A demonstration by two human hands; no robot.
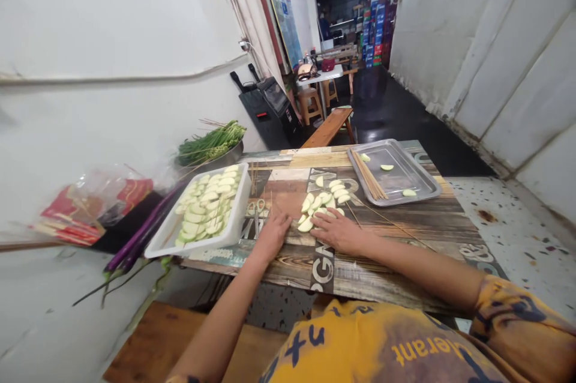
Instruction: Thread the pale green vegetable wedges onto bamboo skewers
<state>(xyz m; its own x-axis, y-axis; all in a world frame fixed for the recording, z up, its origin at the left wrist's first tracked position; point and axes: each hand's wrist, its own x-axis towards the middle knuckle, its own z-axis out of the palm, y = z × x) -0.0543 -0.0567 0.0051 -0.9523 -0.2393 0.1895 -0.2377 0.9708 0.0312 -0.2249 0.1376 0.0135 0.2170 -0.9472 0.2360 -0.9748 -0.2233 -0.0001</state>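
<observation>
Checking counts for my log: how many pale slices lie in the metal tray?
3. One slice is beside the sticks' far end, another farther right, and the third by the tray's near edge. Some may hide under the sticks.

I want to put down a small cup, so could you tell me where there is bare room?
Bare tabletop shows between the right forearm and the near edge. The metal tray also has bare floor between its skewers and slices. It is crowded around the right hand, with pale slices, and left of the left hand, with scissors and the white tub.
</observation>
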